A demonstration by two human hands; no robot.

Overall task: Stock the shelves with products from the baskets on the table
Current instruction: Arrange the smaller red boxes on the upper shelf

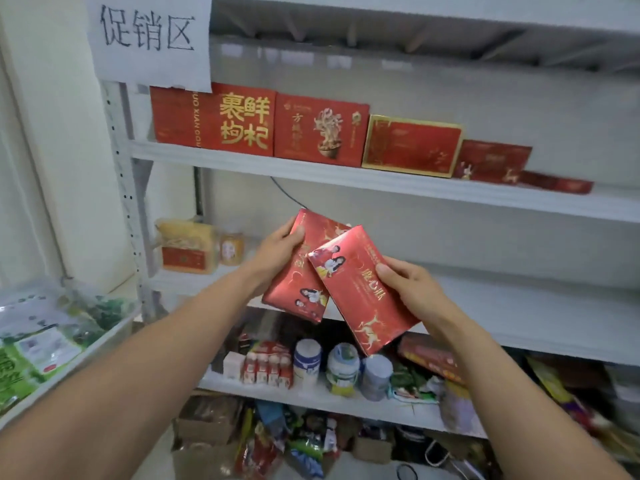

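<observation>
I hold two flat red boxes with gold deer and small photos in front of the white shelf unit. My left hand point(277, 251) grips the rear red box point(304, 289) by its upper left corner. My right hand point(412, 289) grips the front red box point(360, 299) at its right edge, thumb on its face. The front box overlaps the rear one. Both hang in the air before the middle shelf point(519, 299). The shelf above point(346, 174) carries a row of red gift boxes point(322, 129).
A plastic basket point(104, 344) with green packets sits at lower left. A yellow packet point(188, 245) and a small jar point(232, 247) stand at the middle shelf's left end. Lower shelves hold bottles, cans and bags. A paper sign point(149, 39) hangs top left.
</observation>
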